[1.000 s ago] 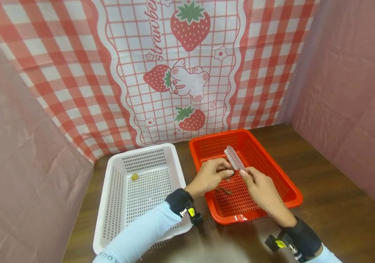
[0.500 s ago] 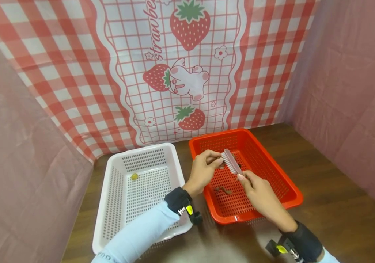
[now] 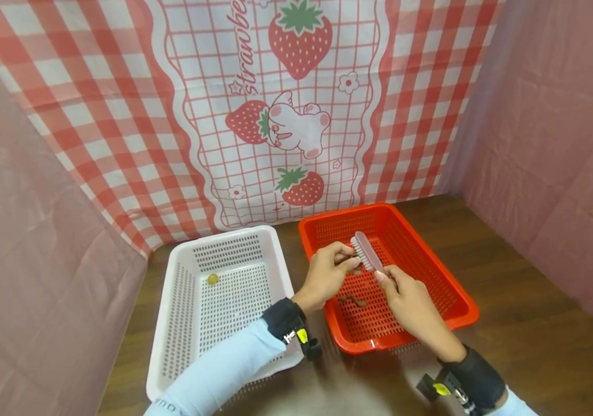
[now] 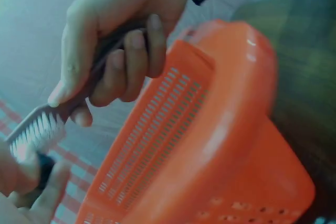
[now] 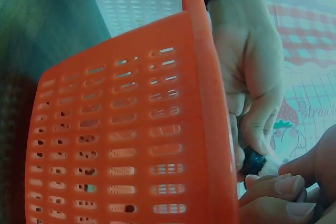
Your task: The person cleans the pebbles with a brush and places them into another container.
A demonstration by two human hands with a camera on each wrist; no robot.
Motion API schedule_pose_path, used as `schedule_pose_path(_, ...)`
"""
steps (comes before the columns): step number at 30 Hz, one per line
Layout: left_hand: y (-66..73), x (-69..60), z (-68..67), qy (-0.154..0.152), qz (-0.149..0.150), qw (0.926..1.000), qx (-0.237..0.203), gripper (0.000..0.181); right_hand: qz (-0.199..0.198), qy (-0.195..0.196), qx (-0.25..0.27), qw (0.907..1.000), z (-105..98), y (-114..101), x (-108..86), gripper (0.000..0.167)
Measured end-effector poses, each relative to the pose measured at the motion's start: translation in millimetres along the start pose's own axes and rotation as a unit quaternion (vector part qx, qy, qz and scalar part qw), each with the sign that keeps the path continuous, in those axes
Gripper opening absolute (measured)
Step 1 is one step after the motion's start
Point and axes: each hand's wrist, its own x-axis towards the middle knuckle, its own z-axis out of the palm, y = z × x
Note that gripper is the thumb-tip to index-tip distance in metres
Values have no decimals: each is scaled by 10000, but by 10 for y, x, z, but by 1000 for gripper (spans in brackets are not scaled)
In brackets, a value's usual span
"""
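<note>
Over the red basket [image 3: 452, 289], the right hand [image 3: 415, 303] grips the handle of a pink brush [image 3: 369, 251] with white bristles; its fingers wrap the handle in the left wrist view. The left hand [image 3: 323, 276] pinches a small dark object [image 5: 253, 162] between thumb and fingers, close beside the bristles [image 4: 39, 132]. What that object is cannot be told. A brown, curved piece [image 3: 353, 300] lies on the red basket's floor. Inside the white basket [image 3: 157, 341] at the left is a small yellow round object [image 3: 212, 279].
Both baskets stand side by side on a dark wooden table [image 3: 525, 323]. A red-and-white checked cloth [image 3: 416, 115] with strawberry prints hangs behind, and pink cloth [image 3: 551, 144] hangs at both sides. The left forearm crosses the white basket's near right part.
Over the last second the left hand has shifted slightly left, then back a little toward the brush. The brush has tipped down and up again, staying in the right hand.
</note>
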Motion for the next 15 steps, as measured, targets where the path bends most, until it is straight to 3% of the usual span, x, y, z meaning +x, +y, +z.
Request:
schedule_pose_path(4,22,3,-11,318,2,9994,-146,15,-70,-29,-54,10000,0,-3,-9,21)
schedule_pose_path(9,12,-6,18,-143,20,9999,-42,12,-92,114,-50,9999,-18,-5,14,21)
schedule_pose_path(13,10,27,-7,220,257,9993,-126,13,-60,-72,-62,9999,-31,1,-19,22)
schedule_pose_path(15,3,35,-22,158,370,9992,39,12,-63,-69,-55,9999,-32,7,-31,22)
